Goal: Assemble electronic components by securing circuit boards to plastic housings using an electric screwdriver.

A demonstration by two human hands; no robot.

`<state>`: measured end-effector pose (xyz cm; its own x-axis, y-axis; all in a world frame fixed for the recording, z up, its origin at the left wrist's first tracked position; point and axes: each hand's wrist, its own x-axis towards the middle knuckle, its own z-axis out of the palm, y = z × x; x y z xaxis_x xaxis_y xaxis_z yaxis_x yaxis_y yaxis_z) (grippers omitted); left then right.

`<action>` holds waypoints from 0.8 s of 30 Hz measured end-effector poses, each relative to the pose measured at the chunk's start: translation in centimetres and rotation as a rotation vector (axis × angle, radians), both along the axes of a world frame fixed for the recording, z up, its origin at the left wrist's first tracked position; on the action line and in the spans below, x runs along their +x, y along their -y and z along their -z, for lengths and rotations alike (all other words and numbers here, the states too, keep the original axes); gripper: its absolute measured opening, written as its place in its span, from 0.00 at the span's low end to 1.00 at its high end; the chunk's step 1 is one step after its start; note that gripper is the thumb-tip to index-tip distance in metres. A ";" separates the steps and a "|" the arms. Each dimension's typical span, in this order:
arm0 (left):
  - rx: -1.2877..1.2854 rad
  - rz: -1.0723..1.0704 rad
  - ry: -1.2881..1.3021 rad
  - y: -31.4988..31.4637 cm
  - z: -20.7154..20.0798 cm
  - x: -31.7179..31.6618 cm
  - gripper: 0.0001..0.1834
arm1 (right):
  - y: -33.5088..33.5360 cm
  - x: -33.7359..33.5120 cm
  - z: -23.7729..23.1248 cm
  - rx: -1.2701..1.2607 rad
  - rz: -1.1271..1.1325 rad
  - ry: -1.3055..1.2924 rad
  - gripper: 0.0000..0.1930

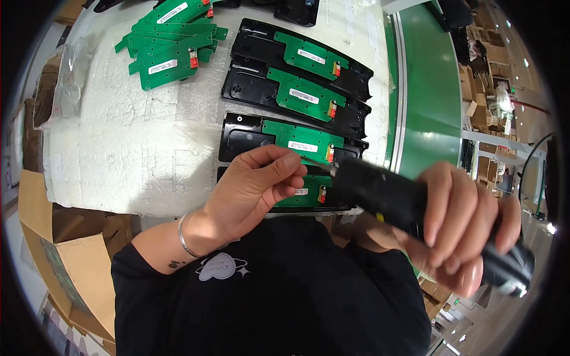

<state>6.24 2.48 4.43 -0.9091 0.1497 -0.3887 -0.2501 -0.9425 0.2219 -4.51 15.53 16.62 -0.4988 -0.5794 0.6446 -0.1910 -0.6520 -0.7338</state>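
Note:
My right hand (460,228) grips a black electric screwdriver (386,193), held level in front of my chest with its thin bit pointing left. My left hand (258,187) pinches its thumb and forefinger together at the bit's tip (314,161); whatever small part it holds is too small to see. Just beyond both hands lie black plastic housings (243,136) in a row on white foam, each carrying a green circuit board (303,141). The nearest housing is partly hidden under my left hand and the screwdriver.
A loose pile of green circuit boards (169,44) lies at the far left of the white foam sheet (119,142). A green conveyor belt (427,95) runs along the right. Cardboard boxes (71,261) stand at my lower left, and shelves with boxes (490,101) at the far right.

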 end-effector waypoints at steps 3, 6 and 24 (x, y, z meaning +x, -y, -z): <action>0.036 0.000 -0.035 -0.2 0.1 0.0 0.06 | 0.2 0.1 0.6 -0.110 -0.068 -0.046 0.16; 0.072 0.018 -0.060 -0.3 0.2 0.1 0.07 | 0.2 0.3 0.8 -0.135 -0.072 -0.066 0.16; -0.038 0.263 -0.185 1.6 -0.3 2.4 0.18 | 6.4 0.5 6.0 0.313 0.380 0.100 0.15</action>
